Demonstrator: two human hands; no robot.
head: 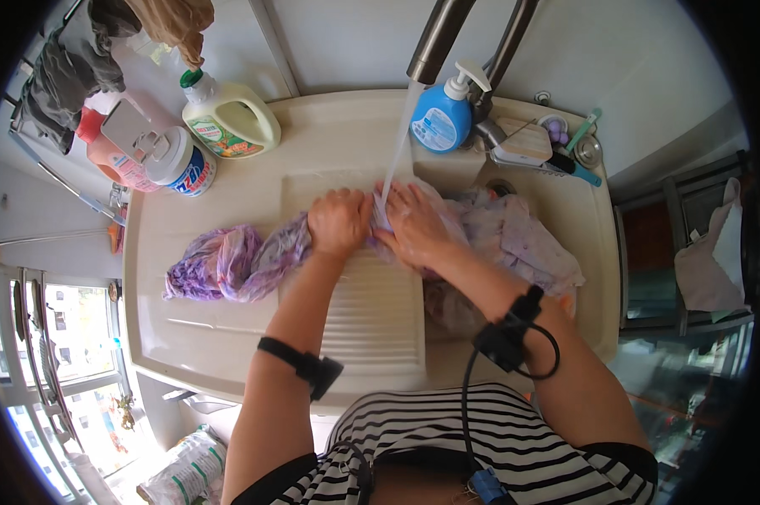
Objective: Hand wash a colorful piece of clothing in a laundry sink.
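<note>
A wet purple and white patterned cloth (241, 259) lies across the laundry sink (216, 344), bunched on the flat left side. My left hand (339, 221) is closed around its twisted middle. Just to the right, my right hand (411, 221) presses on the same cloth with fingers bent over it; how firmly it grips is partly hidden. Water (397, 139) streams from the metal faucet (440, 41) onto the cloth between both hands. Pale, purple-flecked fabric (518, 233) spreads into the basin on the right. Below my hands is the ribbed washboard (370, 322).
A detergent jug (231, 120), a white tub (181, 161) and a pink bottle (118, 148) stand at the back left. Beside the faucet are a blue pump bottle (441, 117), a soap box (523, 140) and brushes (575, 167). Dark garments (70, 76) hang upper left.
</note>
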